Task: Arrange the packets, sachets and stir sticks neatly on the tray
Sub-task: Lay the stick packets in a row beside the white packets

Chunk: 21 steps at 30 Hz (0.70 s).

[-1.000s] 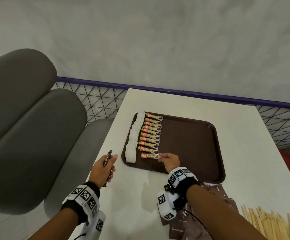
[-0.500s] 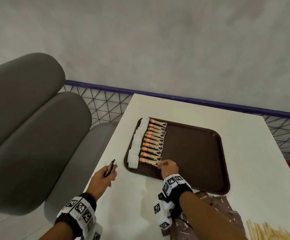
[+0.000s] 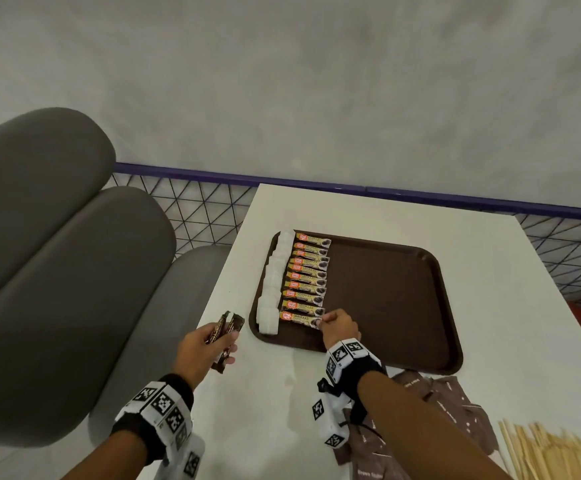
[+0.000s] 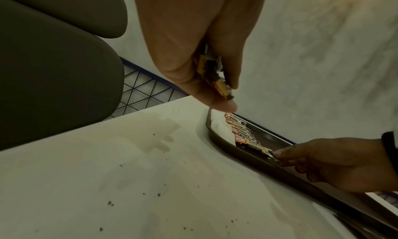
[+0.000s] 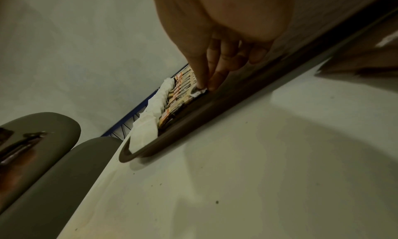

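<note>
Since a second ago: left hand (image 3: 201,344) lifted a bit, held sachets (image 3: 226,332) now fanned into two visible ends; right hand (image 3: 340,326) still at same sachet end; view shifted, scene lower in frame.

Brown tray (image 3: 403,306) flat on white tabletop (image 3: 282,393). Inside tray, along left edge: column of white packets (image 3: 272,287), overlapping, running far to near. Just right of them, touching: column of orange-and-gold sachets (image 3: 308,275), laid crosswise, parallel, edges overlapping. Rest of tray floor bare brown.

Right hand over near-left part of tray, thumb and forefinger pinching right end of nearest sachet (image 3: 301,317), last in column; other fingers curled near tray rim. Sachet lying flat in line with rest.

Left hand off tray, above tabletop near left edge, fingers curled round small bunch of dark sachets, ends sticking out toward tray.

Outside tray, near-right on tabletop: loose heap of brown packets (image 3: 455,410), partly under right forearm; beside it pile of wooden stir sticks (image 3: 552,452), blurred, at frame corner.

Grey padded seat (image 3: 57,271) left of tabletop.
</note>
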Tool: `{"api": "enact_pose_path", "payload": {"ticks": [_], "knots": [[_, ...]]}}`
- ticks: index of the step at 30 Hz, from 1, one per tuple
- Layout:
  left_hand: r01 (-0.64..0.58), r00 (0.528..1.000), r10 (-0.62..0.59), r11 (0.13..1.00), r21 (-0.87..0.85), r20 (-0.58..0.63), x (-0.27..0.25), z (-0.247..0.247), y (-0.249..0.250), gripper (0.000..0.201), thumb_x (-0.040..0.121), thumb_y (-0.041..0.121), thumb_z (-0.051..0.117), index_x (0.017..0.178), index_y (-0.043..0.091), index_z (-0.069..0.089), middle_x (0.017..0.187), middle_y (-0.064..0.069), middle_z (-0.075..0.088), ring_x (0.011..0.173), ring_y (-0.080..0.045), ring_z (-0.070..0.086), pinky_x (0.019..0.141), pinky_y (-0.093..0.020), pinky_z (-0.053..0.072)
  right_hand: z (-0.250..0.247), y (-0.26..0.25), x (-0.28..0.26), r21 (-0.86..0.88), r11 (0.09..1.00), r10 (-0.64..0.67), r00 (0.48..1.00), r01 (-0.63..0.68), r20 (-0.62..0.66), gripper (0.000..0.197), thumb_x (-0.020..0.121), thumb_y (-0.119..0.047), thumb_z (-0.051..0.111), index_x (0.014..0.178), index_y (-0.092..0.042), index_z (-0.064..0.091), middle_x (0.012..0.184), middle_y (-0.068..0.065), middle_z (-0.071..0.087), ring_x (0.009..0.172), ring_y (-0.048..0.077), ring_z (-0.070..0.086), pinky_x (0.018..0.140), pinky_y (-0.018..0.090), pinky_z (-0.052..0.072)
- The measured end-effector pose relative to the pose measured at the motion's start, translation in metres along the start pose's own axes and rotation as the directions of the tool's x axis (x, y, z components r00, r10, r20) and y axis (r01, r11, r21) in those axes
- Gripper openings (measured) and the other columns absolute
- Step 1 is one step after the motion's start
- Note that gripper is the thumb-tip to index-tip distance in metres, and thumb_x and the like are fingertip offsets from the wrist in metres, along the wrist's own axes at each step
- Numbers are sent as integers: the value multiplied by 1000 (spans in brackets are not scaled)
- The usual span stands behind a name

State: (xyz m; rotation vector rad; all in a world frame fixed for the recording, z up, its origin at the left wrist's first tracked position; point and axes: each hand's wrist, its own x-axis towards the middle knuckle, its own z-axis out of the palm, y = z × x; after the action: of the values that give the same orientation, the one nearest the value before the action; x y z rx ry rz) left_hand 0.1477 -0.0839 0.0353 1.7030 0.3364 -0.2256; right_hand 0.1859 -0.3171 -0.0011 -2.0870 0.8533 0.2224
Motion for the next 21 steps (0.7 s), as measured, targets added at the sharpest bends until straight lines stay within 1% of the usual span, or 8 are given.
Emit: {"api": "enact_pose_path", "payload": {"ticks": [2,6,9,12,15,17,19,21], "knots": [[3,1000,-3,1000,-24,15,0,-2,1,8,83,12,69,89,7,66,74,-11,61,63,-23,62,49,-29,55,2,-2,0,-10,1000,-9,1000,9,-7,30,84,-25,63,60,-27,45,105,9,64,103,29,56,90,34,41],[6,999,-5,1000,-17,34,-1,-2,2,9,86,18,66,91,12,66,76,-10,60,57,-18,60,43,-28,51,2,-3,1,-20,1000,-19,1000,19,-20,32,84,-25,64,61,-28,42,105,10,64,104,29,55,89,33,42],[11,998,-10,1000,-15,58,2,2,0,7,88,15,64,91,10,66,77,-10,59,60,-17,60,43,-27,51,-2,-2,3,-17,1000,-19,999,19,-31,26,85,-24,63,66,-26,45,108,12,61,104,31,54,85,31,41],[11,996,-9,1000,-28,88,2,9,0,7,89,6,60,91,11,65,76,-9,56,67,-18,58,47,-27,54,-5,-1,5,-29,1000,-13,999,12,-39,13,86,-22,61,80,-21,50,111,14,56,107,32,49,91,33,39],[13,994,-14,1000,12,109,4,13,-2,16,87,-1,58,88,12,65,74,-10,53,66,-21,53,54,-25,57,-7,0,6,-46,999,-22,999,20,-45,11,87,-22,59,83,-19,49,111,15,55,108,33,47,95,35,37],[7,994,-11,999,35,112,6,14,-5,18,86,-3,58,94,10,66,75,-9,50,61,-18,50,60,-27,58,-7,0,6,-52,998,-27,999,25,-32,13,87,-23,60,83,-19,49,111,15,55,109,32,47,95,35,36],[3,995,-7,999,36,97,8,16,-6,23,86,0,59,105,12,65,82,-8,51,60,-17,53,66,-30,59,-8,-2,5,-53,998,-21,999,20,-27,14,86,-25,61,83,-19,48,111,15,55,108,33,47,95,35,37],[-8,995,7,1000,16,96,8,17,-6,26,87,1,60,110,15,63,85,-7,53,64,-18,53,68,-30,59,-11,-1,5,-70,997,-24,1000,23,-16,17,85,-28,63,84,-19,49,102,10,56,109,31,47,96,36,37]]}}
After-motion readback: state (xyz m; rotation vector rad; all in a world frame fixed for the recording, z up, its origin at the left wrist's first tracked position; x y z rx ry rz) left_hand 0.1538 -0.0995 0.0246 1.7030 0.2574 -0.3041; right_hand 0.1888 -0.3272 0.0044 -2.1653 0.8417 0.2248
